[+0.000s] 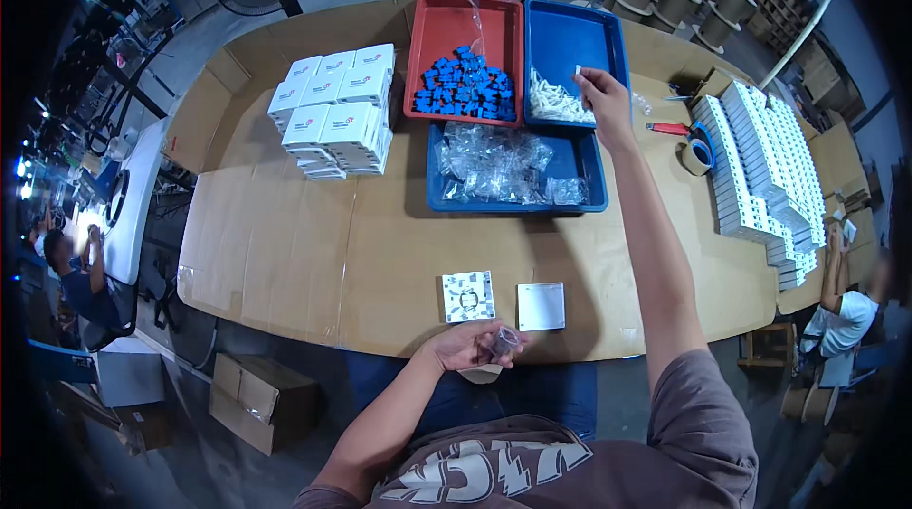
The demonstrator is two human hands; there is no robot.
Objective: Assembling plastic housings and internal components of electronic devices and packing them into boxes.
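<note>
My left hand [464, 346] is closed around a small clear plastic bag [505, 342] near the table's front edge. My right hand [606, 96] reaches far forward and pinches a small white piece [578, 70] above a blue tray [570, 34]. Slender white plastic pieces [556, 99] lie heaped in that tray. Just beyond my left hand is an open white box part [456, 287] with a grey pattern and a dark ring shape inside. To its right lies a plain white square cover [541, 307].
A red tray [442, 25] holds blue connector pieces [465, 86]. Clear bags [494, 162] fill a nearer blue tray [518, 207]. White boxes [332, 110] are stacked left, more boxes [760, 167] right, beside tape rolls [698, 156] and a red-handled tool [668, 128]. People sit at both sides.
</note>
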